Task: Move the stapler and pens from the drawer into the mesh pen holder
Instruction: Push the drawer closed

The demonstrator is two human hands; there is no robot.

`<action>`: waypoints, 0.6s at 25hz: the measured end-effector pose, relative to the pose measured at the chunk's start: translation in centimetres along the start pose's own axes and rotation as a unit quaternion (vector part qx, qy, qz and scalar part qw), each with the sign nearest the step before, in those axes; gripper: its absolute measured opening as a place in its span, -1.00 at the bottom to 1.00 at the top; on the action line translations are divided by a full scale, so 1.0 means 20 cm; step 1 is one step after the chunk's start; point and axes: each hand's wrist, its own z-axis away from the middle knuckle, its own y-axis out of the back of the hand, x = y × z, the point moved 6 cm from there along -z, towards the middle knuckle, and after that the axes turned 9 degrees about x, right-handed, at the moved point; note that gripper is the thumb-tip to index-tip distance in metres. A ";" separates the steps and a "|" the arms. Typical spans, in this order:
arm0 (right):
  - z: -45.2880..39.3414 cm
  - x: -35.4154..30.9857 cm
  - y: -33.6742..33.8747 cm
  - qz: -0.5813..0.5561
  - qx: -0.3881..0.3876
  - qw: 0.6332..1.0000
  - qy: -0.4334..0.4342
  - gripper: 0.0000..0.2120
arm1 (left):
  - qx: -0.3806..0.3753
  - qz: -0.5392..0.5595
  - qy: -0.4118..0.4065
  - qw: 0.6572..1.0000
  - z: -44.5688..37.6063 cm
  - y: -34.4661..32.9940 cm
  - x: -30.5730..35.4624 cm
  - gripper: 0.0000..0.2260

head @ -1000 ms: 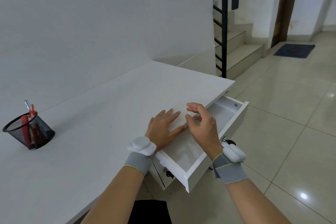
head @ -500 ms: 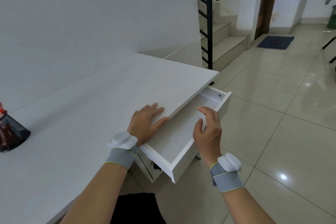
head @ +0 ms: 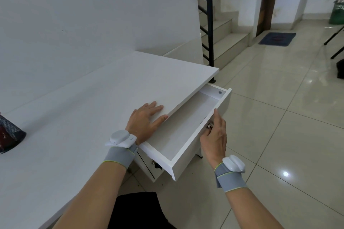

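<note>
So the right hand (head: 215, 136) has come off the drawer's top edge and dropped down to the outside of the front panel since a moment ago, and the view has swung right so the mesh pen holder (head: 9, 134) is now barely hanging on at the 9 o'clock edge of the frame. The drawer (head: 186, 126) is pulled out and the part you can see looks bare, no stapler or pens in it; something red sits in the holder, too blurry to call. The right hand's fingers curl around the little metal knob (head: 210, 127), thumb up along the panel edge, though whether they actually pinch it I can't tell. The left hand (head: 147, 121) is spread flat on the desk (head: 93, 108), holding nothing. What the next move turns on, I'd guess: the drawer's long axis runs from about 7 to 1 o'clock, the right hand sits on its outer face, so a shove toward 10 o'clock would slide it shut.
</note>
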 end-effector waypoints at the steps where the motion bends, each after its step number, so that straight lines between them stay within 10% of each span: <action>1: 0.00 0.01 0.00 0.003 -0.002 1.000 -0.005 -0.35 | -0.001 -0.002 -0.001 1.000 0.00 0.00 0.00 -0.57; 15: 0.01 0.01 -0.05 0.010 -0.030 0.999 0.013 -0.31 | 0.017 0.006 0.007 1.000 0.00 0.01 0.00 -0.60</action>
